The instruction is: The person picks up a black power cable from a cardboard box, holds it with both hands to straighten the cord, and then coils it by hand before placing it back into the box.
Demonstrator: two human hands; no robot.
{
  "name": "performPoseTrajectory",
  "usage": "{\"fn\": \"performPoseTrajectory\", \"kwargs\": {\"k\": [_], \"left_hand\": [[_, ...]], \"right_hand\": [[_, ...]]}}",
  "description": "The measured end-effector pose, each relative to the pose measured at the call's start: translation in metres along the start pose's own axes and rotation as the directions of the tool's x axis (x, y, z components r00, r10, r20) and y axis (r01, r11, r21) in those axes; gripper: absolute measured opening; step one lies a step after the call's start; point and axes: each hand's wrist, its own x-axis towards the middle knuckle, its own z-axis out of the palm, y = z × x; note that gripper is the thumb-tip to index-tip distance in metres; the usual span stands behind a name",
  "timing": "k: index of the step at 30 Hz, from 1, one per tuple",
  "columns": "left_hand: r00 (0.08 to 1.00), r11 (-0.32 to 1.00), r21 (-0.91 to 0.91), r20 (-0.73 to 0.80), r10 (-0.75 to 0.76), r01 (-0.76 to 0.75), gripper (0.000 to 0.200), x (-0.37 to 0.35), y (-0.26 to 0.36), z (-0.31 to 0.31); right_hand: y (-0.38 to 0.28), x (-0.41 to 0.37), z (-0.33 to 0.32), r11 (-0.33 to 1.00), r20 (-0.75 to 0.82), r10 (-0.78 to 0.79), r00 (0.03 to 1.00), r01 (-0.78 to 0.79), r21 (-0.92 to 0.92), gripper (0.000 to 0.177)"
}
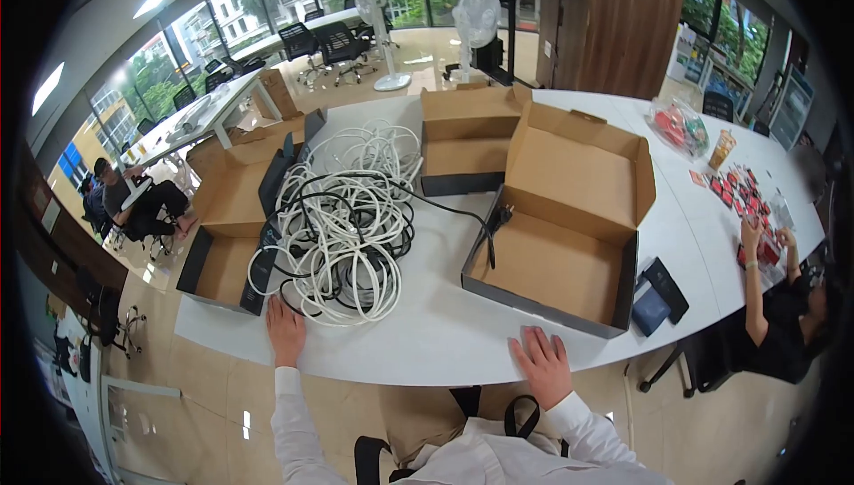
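A large tangle of white and black cables [351,227] lies on the white table [427,343] in front of me. My left hand [286,332] rests flat at the table's near edge, close to the cables and the corner of an open cardboard box [222,263] on the left. My right hand [543,365] lies flat with fingers spread, just below a bigger open box [560,258]. That box has its lid folded back, and a black cable end with a plug [501,218] hangs over its left wall. Neither hand holds anything.
Another open box [471,138] stands behind the cables. A dark blue wallet-like item [656,298] lies right of the big box. Farther right are a plastic bag [678,128], a drink cup [721,149] and small red items [738,187], where another person's hands work. Someone sits at far left.
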Motion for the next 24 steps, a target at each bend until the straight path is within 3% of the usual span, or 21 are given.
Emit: {"fn": "performPoseTrajectory", "kwargs": {"k": [5,17,24], "left_hand": [[0.997,0.996,0.037,-0.001,0.082,-0.082,0.064,0.000,-0.017,0.013],[0.994,0.999,0.018,0.101,0.040,-0.042,0.061,-0.003,0.004,-0.010],[0.995,0.997,-0.007,0.068,0.073,-0.073,0.062,-0.003,0.001,-0.008]], "right_hand": [[0.002,0.002,-0.005,1.000,0.030,0.004,1.000,-0.004,-0.016,0.053],[0.003,0.004,-0.004,1.000,0.055,0.025,0.998,-0.025,-0.015,0.053],[0.003,0.005,-0.005,0.998,0.068,0.046,0.997,-0.048,0.028,0.055]]}}
